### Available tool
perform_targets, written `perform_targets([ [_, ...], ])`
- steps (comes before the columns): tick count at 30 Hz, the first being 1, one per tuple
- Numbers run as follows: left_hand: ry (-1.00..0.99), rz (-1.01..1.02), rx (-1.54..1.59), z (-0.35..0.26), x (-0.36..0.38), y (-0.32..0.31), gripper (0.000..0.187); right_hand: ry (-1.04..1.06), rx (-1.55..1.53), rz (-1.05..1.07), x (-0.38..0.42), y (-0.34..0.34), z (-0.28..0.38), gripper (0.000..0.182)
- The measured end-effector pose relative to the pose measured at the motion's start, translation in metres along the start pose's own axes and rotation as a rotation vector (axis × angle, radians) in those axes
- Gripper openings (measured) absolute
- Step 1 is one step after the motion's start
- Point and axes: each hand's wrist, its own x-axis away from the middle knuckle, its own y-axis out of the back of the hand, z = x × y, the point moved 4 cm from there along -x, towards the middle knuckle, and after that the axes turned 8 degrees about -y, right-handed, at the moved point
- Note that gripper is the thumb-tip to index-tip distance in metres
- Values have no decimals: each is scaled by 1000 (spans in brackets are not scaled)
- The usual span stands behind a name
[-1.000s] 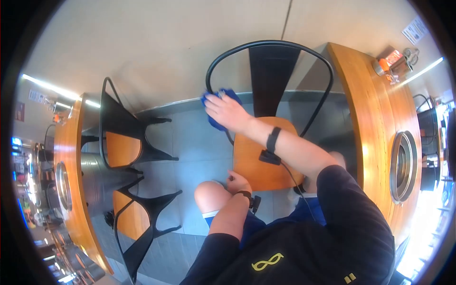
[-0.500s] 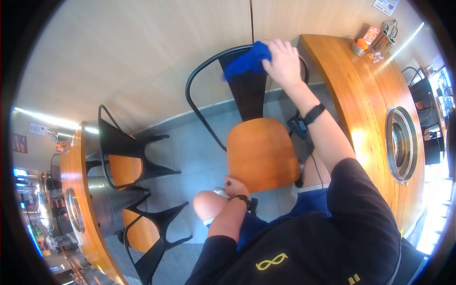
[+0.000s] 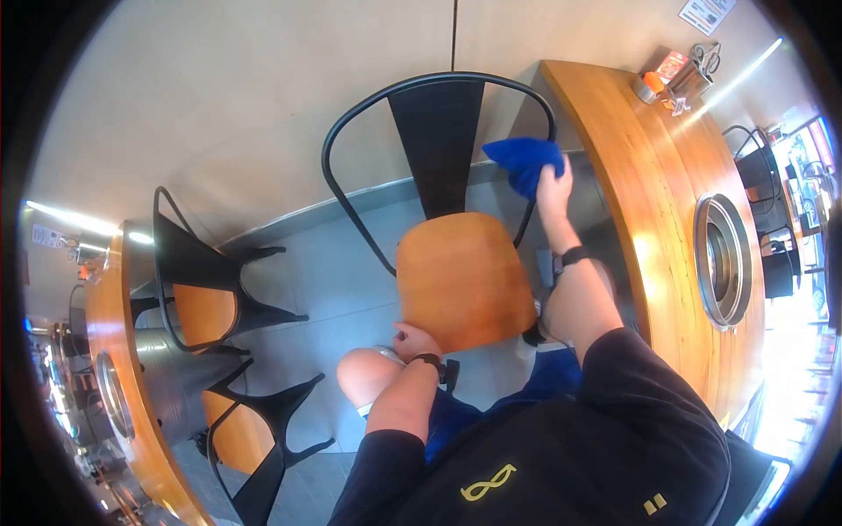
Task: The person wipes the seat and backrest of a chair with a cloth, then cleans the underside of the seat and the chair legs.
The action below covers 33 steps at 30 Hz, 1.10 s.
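My right hand (image 3: 554, 186) is closed on a blue cloth (image 3: 526, 159), whose loose end spreads to the left over the right side of the chair's black hoop frame (image 3: 331, 140). In front of me stands this chair, with a wooden seat (image 3: 465, 276) and a flat black back panel (image 3: 437, 131). By the seat's front left corner, just above my knee, my left hand (image 3: 416, 342) has its fingers curled in.
A wooden table (image 3: 645, 219) with a round metal grill inset (image 3: 723, 261) runs along the right. Scissors in a metal holder (image 3: 688, 81) stand at its far end. To the left are two more chairs (image 3: 206, 289) beside another wooden table (image 3: 114, 324). A wall (image 3: 254, 105) rises behind.
My right hand has brought the blue cloth from the top of the chair back down and right, to the frame's right side. My left hand stays by the seat corner. The view has shifted slightly.
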Motion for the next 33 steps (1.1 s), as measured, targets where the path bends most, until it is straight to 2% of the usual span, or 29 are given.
perform_targets([
  [4, -5, -3, 39, 4, -2, -1, 69, -196, 213, 7, 75, 5, -48, 51],
  [6, -7, 1, 53, 5, -1, -2, 70, -276, 217, 73, 98, 7, -75, 55],
  [8, 17, -1, 19, 2, -1, 0, 73, -324, 339, 178, 120, 14, -102, 56],
  [12, 18, -20, 41, 1, 0, 1, 78, -358, 366, 220, 148, 16, -147, 56],
  [14, 10, 8, 47, 2, 0, 2, 77, -188, 596, 107, 157, 15, -128, 58],
  [15, 7, 6, 55, 9, -6, -6, 74, -190, 597, 115, 167, 17, -118, 58],
  [17, 8, -18, 42, 10, -6, -7, 75, -124, 874, 210, 193, 15, -92, 64],
  [18, 5, -35, 29, 10, -8, -7, 75, -119, 869, 227, 211, 13, -77, 64],
  [20, 28, -78, 65, 10, -6, -9, 75, 151, 881, 485, 260, -5, -46, 63],
  [22, 32, -44, 72, 7, -1, -1, 76, 264, 774, 732, 314, -25, -28, 61],
  [24, 72, 133, 242, 7, 0, 10, 79, 466, 632, 932, 365, -39, 6, 54],
  [25, 69, 285, 701, 47, -28, -30, 84, 494, 500, 1017, 387, -49, -1, 51],
  [26, 319, 326, 1235, 52, -31, -54, 89, 508, 481, 1032, 388, -51, 4, 51],
  [28, 367, 727, 1486, 56, -30, -31, 87, 583, 480, 1195, 384, -48, 11, 45],
  [30, 217, 726, 1347, 60, -31, -19, 81, 649, 494, 1255, 372, -31, 10, 46],
  [32, 387, 758, 1352, 47, -13, 11, 81, 701, 546, 1233, 360, 3, 10, 50],
  [33, 387, 751, 1360, 57, -23, 9, 81, 739, 617, 1258, 350, 20, 8, 51],
])
